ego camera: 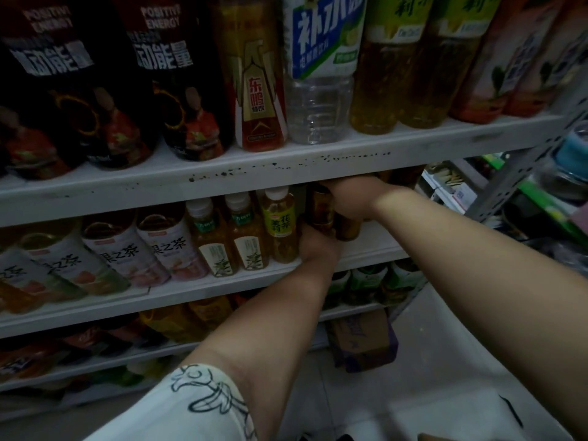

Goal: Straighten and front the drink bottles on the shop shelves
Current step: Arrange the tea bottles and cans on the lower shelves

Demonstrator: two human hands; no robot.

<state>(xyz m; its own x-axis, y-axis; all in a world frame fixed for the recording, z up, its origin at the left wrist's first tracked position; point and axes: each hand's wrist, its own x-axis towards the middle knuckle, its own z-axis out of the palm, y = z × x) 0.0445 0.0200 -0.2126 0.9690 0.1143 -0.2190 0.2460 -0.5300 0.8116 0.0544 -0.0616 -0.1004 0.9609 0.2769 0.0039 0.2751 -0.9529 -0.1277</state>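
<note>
Black-labelled energy drink bottles (95, 90) stand at the left of the top shelf (286, 168). On the middle shelf (191, 291), white-capped tea bottles (222, 240) face front, with a jasmine tea bottle (281, 227) at their right end. Just right of it stand the small amber bottles (323, 213). The left hand (318, 248) touches their bases; its fingers are hidden, so its grasp cannot be told. The right hand (350, 198) curls its fingers over their tops, gripping them. Lower right, a cardboard box (362, 338) sits on the floor.

Dark bottles (187, 90) up-left of the fingers (335, 195) read "POSITIVE ENERGY"; the gold bottle (259, 90) above them "东鹏特饮"; the clear bottle (321, 58) "补水"; pale bottles (171, 246) to their left "果之茶".
</note>
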